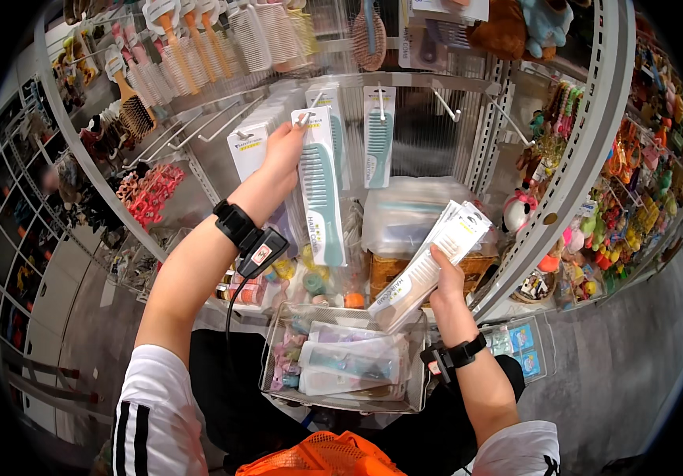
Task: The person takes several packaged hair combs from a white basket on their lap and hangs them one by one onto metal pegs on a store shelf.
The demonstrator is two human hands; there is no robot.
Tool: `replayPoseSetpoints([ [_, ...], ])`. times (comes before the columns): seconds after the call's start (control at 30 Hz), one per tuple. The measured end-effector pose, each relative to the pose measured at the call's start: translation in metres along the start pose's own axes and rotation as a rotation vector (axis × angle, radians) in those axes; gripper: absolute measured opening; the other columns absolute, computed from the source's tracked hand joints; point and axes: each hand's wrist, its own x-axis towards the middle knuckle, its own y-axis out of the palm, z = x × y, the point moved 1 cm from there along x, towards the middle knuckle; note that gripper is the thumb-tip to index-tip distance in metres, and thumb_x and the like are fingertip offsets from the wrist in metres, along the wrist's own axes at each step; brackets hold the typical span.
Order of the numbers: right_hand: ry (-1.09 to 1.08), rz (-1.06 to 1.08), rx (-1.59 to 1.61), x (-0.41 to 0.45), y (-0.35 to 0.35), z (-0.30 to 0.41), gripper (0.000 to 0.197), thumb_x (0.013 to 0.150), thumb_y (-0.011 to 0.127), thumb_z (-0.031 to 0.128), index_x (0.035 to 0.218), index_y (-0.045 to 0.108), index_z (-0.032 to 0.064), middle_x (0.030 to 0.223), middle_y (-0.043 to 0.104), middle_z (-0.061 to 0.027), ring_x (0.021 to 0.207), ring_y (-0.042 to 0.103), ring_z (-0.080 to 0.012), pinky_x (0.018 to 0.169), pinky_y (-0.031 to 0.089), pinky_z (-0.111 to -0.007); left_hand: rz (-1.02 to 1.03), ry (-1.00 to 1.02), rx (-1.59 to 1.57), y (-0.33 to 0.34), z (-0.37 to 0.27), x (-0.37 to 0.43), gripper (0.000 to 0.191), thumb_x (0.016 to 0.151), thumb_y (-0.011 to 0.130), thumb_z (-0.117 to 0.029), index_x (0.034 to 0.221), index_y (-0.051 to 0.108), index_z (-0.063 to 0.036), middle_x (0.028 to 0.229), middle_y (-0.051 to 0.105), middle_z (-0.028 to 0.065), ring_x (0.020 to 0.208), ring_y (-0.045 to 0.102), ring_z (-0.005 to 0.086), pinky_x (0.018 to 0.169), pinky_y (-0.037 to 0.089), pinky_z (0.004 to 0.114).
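Note:
My left hand grips the top of a packaged teal hair comb at the tip of a metal display hook. Behind and left of it hang more packaged combs on white cards. Another packaged teal comb hangs on a hook to the right. In my right hand is a small stack of packaged beige combs, tilted, above the right edge of a wire mesh basket. Inside that basket lie several flat clear packages and small pastel items at its left.
Bare hooks stick out right of the hanging combs. Below them, a lidded clear plastic box rests over a brown container. Hairbrushes hang at upper left. A metal shelf upright stands at right, beside hanging trinkets. A small tray sits low at right.

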Motion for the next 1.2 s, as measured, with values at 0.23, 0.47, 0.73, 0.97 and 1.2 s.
replayPoseSetpoints([
  [0.23,-0.001,-0.013,0.011,-0.002,0.007,0.003,0.032,0.074,0.063,0.01,0.101,0.053,-0.0034,0.093,0.057,-0.0087,0.08,0.057,-0.0188,0.069,0.045,-0.029,-0.365,0.154,0.23,0.021,0.035,0.064,0.031,0.086,0.045,-0.019,0.113,0.042,-0.0044,0.098,0.054,0.0142,0.087,0.053,0.0232,0.074,0.041,0.035],
  [0.47,-0.013,-0.025,0.06,-0.005,0.005,0.027,0.032,0.076,0.062,0.01,0.104,0.051,-0.002,0.094,0.057,-0.0077,0.082,0.056,-0.0175,0.072,0.044,-0.029,-0.545,0.441,0.788,0.05,0.082,0.04,0.061,0.078,0.051,-0.016,0.126,0.019,0.0048,0.128,0.023,0.0222,0.118,0.026,0.0359,0.098,0.021,0.04],
  [0.73,-0.031,-0.013,0.079,-0.008,0.005,0.036,0.03,0.077,0.06,0.009,0.103,0.051,-0.002,0.093,0.057,-0.0074,0.081,0.056,-0.0171,0.072,0.045,-0.028,-0.156,0.754,0.817,0.087,0.11,0.041,0.068,0.073,0.059,-0.013,0.125,0.019,0.0073,0.127,0.022,0.0243,0.119,0.023,0.0387,0.1,0.021,0.04],
  [0.97,-0.03,-0.02,0.09,-0.004,0.002,0.035,0.031,0.076,0.061,0.01,0.103,0.051,-0.002,0.094,0.056,-0.0079,0.082,0.056,-0.0175,0.072,0.044,-0.029,0.273,0.175,0.312,0.091,0.096,0.052,0.026,0.083,0.054,-0.017,0.102,0.048,-0.0008,0.092,0.057,0.0024,0.082,0.054,0.0095,0.073,0.043,0.025],
  [1.2,-0.029,-0.025,0.091,-0.005,0.0,0.034,0.032,0.076,0.061,0.01,0.104,0.051,-0.0027,0.095,0.056,-0.0077,0.083,0.055,-0.0172,0.073,0.044,-0.029,0.473,0.094,0.098,0.06,0.06,-0.055,0.023,0.086,0.05,-0.014,0.105,0.046,-0.0015,0.097,0.056,0.0029,0.087,0.051,0.0084,0.075,0.041,0.024],
])
